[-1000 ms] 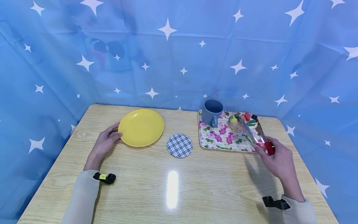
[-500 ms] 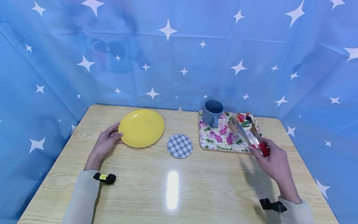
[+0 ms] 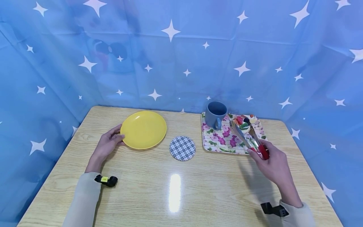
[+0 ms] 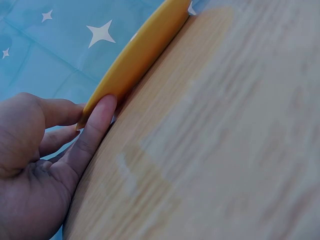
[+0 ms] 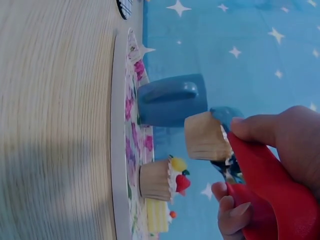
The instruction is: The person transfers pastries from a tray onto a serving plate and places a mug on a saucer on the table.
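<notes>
My left hand [image 3: 107, 141] pinches the near-left rim of a yellow plate [image 3: 143, 130]; in the left wrist view the thumb and fingers lie on either side of the rim. My right hand [image 3: 275, 165] grips metal tongs with red handles [image 5: 270, 182]. Between the tongs' tips is a cupcake [image 5: 205, 137] in a tan wrapper, its topping of red, green and dark fruit showing in the head view [image 3: 244, 125]. It hangs above the floral tray [image 3: 211, 146]. A second cupcake [image 5: 156, 180] with lemon and strawberry and a yellow layered cake slice [image 5: 157, 216] stand on the tray.
A blue-grey mug [image 3: 211, 118] stands on the tray's left end, left of the held cupcake. A round checked coaster [image 3: 182, 148] lies between plate and tray. Behind the wooden table [image 3: 136, 195] hangs a blue curtain [image 3: 158, 63] with white stars.
My right hand has moved left, taking the tongs and the cupcake in them along over the tray, toward the mug. The left hand and plate stay where they were.
</notes>
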A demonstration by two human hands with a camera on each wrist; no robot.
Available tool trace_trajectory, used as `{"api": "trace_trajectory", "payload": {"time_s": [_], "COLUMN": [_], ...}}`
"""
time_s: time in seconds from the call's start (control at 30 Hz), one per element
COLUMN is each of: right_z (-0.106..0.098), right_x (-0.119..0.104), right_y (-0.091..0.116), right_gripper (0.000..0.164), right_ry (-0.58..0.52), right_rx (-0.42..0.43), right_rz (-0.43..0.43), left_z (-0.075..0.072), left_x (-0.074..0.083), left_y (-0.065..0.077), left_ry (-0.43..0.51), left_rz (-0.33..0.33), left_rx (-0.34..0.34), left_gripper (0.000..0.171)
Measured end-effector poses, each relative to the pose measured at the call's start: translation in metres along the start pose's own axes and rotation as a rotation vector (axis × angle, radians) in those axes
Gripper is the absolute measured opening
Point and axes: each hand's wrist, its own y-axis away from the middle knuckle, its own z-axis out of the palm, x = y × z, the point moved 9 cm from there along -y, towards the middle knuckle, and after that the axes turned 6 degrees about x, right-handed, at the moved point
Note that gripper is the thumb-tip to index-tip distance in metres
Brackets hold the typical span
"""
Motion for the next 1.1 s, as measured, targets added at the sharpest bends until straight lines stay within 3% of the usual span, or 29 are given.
{"api": "trace_trajectory", "payload": {"time_s": [0.63, 1.1], "right_z": [0.002, 0.004], "right_x": [-0.023, -0.042], "right_y": [0.000, -0.006], "right_gripper": [0.064, 0.056], "right_ry": [-0.031, -0.059], "right_rx": [-0.006, -0.005], "right_rz": [-0.043, -0.079], "left_z": [0.000, 0.000], "left_x": [0.001, -0.001], "left_y": [0.001, -0.002], "left_ry": [-0.015, -0.024], "left_rz": [0.004, 0.011], "left_rx": [-0.009, -0.001], "left_gripper": [0.066, 0.066]}}
